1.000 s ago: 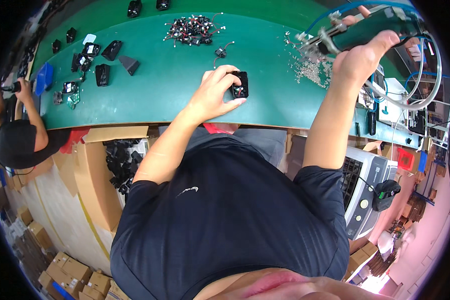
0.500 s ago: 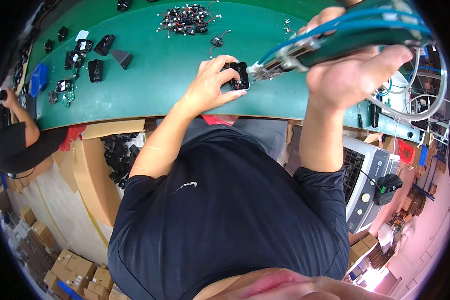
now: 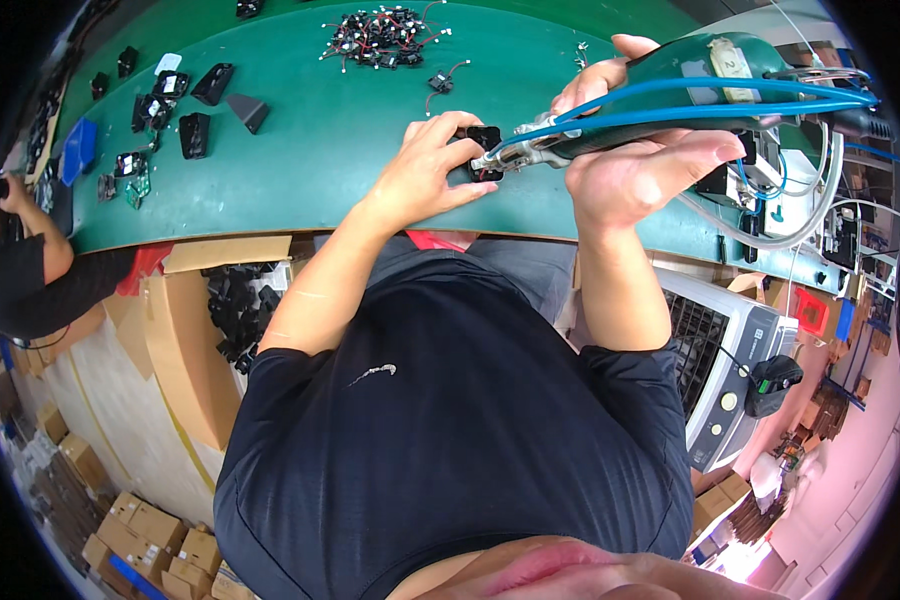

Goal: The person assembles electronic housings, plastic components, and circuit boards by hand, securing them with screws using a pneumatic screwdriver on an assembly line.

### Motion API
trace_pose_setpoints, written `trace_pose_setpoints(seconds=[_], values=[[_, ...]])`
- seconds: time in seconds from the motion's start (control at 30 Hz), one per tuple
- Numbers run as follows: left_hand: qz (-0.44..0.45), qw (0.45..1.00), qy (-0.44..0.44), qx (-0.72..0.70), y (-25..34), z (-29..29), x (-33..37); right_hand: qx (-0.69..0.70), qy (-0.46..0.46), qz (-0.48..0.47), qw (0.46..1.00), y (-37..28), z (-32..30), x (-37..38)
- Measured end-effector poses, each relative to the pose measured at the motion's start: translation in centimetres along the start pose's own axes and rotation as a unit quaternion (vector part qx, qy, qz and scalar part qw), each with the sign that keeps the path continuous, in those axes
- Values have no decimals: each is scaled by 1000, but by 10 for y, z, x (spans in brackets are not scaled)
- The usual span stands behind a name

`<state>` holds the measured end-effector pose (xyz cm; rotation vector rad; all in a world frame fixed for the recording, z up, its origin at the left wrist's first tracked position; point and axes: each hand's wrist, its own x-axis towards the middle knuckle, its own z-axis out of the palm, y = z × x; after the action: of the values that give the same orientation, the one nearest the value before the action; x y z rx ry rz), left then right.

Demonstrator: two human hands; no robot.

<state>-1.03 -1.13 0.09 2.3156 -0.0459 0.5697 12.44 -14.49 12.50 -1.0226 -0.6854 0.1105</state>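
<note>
The left hand (image 3: 425, 165) pins a small black part (image 3: 483, 140) under its fingertips on the green table (image 3: 320, 130). The right hand (image 3: 640, 165) grips a green screwdriver (image 3: 670, 90) (blue hoses attached), tip touching the part beside those fingers.

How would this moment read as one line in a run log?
left hand: holds small black part on green bench | right hand: grips green power screwdriver, tip at part | wired parts pile: behind
</note>
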Motion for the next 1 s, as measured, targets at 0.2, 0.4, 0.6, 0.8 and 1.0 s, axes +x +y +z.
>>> trace_pose_setpoints(seconds=[0.2, 0.4, 0.6, 0.8, 1.0], values=[[-6, 1000, -5, -7, 0, 0, 0, 28, -17, -6, 999, 1, -3, 1], [10, 1000, -7, 11, 0, -1, 1, -6, 0, 16, 1000, -1, 0, -1], [6, 1000, -15, 17, 0, -2, 1, 97, 43, 39, 994, 4, 5, -8], [2, 1000, -16, 16, -1, -3, 0, -20, 60, 24, 998, -13, 14, 9], [-26, 998, 26, -53, 0, 0, -3, 96, -60, -45, 993, -37, 7, 27]])
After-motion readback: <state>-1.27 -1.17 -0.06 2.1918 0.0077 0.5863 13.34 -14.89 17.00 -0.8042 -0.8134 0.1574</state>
